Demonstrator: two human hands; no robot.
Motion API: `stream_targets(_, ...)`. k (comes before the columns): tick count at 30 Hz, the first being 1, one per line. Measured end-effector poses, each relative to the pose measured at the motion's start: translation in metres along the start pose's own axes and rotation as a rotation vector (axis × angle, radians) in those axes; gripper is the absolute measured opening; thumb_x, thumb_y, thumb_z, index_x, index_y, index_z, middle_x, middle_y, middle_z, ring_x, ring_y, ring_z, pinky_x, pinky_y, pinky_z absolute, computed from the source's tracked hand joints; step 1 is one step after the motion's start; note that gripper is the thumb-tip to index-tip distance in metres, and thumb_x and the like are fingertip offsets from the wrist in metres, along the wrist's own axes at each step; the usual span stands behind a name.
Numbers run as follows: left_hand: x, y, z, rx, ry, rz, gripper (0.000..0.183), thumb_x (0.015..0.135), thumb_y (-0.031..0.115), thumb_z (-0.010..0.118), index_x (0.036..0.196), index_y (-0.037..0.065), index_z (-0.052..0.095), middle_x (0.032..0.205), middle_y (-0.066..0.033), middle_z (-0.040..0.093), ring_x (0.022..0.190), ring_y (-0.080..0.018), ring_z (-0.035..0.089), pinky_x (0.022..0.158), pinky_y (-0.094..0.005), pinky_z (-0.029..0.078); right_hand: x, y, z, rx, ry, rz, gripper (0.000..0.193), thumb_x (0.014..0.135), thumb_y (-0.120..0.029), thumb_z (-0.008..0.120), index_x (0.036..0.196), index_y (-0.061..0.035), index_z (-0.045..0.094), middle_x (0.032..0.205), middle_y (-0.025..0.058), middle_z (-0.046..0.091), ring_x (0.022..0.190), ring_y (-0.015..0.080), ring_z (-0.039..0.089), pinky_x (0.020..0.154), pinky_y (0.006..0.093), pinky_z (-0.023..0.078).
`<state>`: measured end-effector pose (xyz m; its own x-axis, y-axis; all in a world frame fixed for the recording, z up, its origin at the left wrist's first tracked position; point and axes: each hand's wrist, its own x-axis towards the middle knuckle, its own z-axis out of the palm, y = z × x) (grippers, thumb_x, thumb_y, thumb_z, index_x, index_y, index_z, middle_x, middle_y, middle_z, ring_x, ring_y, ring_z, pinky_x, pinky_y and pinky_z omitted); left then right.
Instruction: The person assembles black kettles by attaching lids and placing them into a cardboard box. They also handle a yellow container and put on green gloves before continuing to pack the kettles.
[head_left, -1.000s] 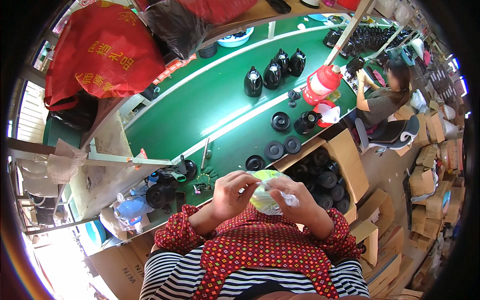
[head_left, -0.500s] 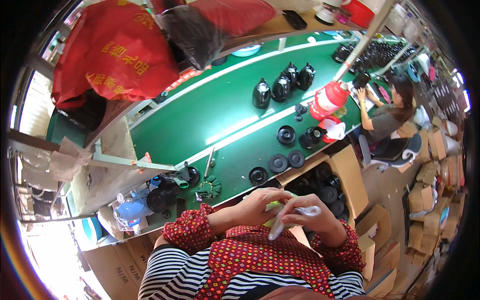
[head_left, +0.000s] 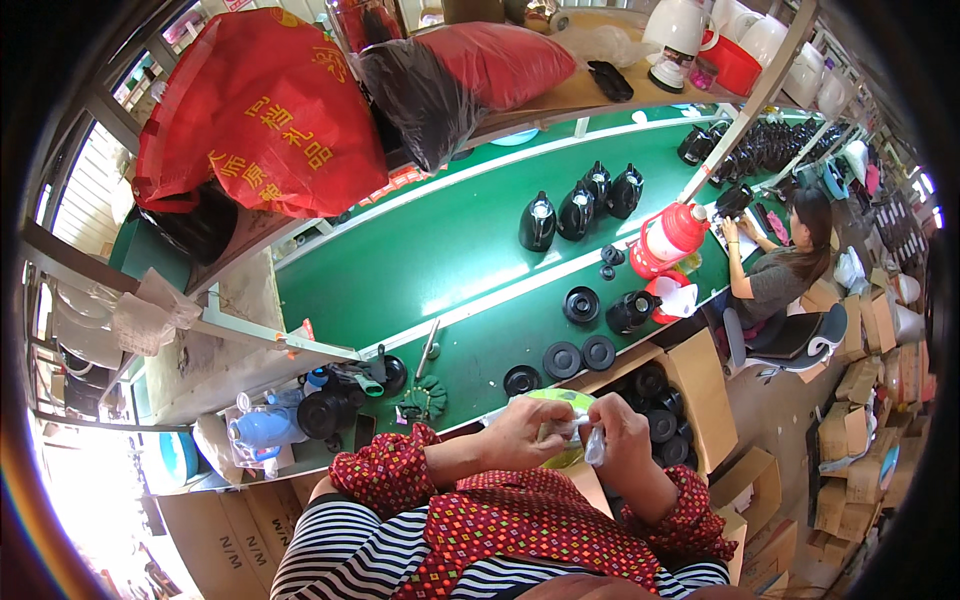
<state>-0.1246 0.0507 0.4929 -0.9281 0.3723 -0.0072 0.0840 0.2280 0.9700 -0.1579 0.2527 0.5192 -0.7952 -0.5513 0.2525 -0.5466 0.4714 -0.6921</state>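
In front of my chest, my left hand (head_left: pixel 528 432) and my right hand (head_left: pixel 622 442) are close together, fingers pinched. Between them is a clear plastic bag (head_left: pixel 596 446); its loose end hangs from my right hand. A yellow-green rounded thing (head_left: pixel 566 398) shows behind and below my fingers; whether it lies inside the bag I cannot tell. Just beyond my hands, on the bench's near edge, lie black round lids (head_left: pixel 562 360). An open carton (head_left: pixel 700 390) with more black lids stands beside my right hand.
Black jugs (head_left: pixel 576 212) stand on the green bench (head_left: pixel 400 245), near a red thermos (head_left: pixel 668 240). At left are a blue bottle (head_left: pixel 265 428) and a green scrunched cloth (head_left: pixel 424 397). A shelf overhead carries a red bag (head_left: pixel 260 110). A co-worker (head_left: pixel 785 260) sits at far right.
My hands have turned and drawn the bag upright between them; more of the yellow-green thing shows. The view has shifted, so the bench sits slightly lower and to the right.
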Motion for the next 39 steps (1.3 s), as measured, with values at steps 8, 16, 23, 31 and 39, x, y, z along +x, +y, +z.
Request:
stream_targets(8, 0.005, 0.007, -0.011, -0.538, -0.093, -0.197, 0.047, 0.106, 0.042, 0.052, 0.098, 0.000, 0.072, 0.096, -0.0028, 0.068, 0.088, -0.0047, 0.055, 0.074, -0.0289, 0.049, 0.008, -0.004, 0.015, 0.025, 0.337, -0.225, 0.034, 0.074, -0.009, 0.079, 0.086, -0.0098, 0.047, 0.084, 0.0080, 0.057, 0.070, 0.0300, 0.061, 0.054, 0.0369, 0.049)
stream_targets(16, 0.004, 0.036, -0.018, 0.101, 0.181, 0.310, 0.016, 0.099, 0.006, 0.056, 0.092, -0.002, 0.068, 0.087, -0.0166, 0.069, 0.074, -0.0341, 0.068, 0.069, -0.0357, 0.054, 0.012, -0.008, -0.006, -0.197, 0.121, -0.360, 0.027, 0.069, -0.016, 0.081, 0.075, -0.0104, 0.056, 0.088, 0.0055, 0.050, 0.083, 0.0277, 0.056, 0.075, 0.0416, 0.047)
stream_targets(23, -0.013, 0.035, -0.057, 0.070, 0.697, 0.263, 0.025, 0.102, 0.014, 0.055, 0.085, 0.000, 0.066, 0.077, -0.0113, 0.067, 0.064, -0.0220, 0.064, 0.059, -0.0324, 0.050, 0.009, -0.020, -0.039, -0.160, -0.070, -0.406, 0.026, 0.071, -0.018, 0.079, 0.071, -0.0088, 0.054, 0.086, 0.0051, 0.052, 0.085, 0.0280, 0.054, 0.085, 0.0476, 0.040)
stream_targets(31, -0.017, 0.027, -0.085, -0.086, 0.620, -0.048, 0.044, 0.110, 0.026, 0.048, 0.084, -0.002, 0.068, 0.074, -0.0049, 0.064, 0.068, -0.0087, 0.055, 0.062, -0.0249, 0.045, -0.004, -0.026, -0.051, 0.188, -0.167, -0.210, 0.014, 0.083, -0.012, 0.075, 0.081, -0.0008, 0.066, 0.112, 0.0114, 0.066, 0.087, 0.0259, 0.058, 0.079, 0.0369, 0.046)
stream_targets(39, 0.000, 0.077, -0.058, 0.236, 0.070, 0.508, 0.009, 0.088, 0.004, 0.067, 0.096, 0.002, 0.069, 0.087, -0.0124, 0.066, 0.082, -0.0318, 0.066, 0.073, -0.0404, 0.054, -0.017, -0.013, -0.004, 0.907, -0.246, 0.359, 0.031, 0.106, -0.018, 0.054, 0.124, 0.0067, 0.058, 0.113, 0.0126, 0.065, 0.091, 0.0157, 0.066, 0.082, 0.0303, 0.053)
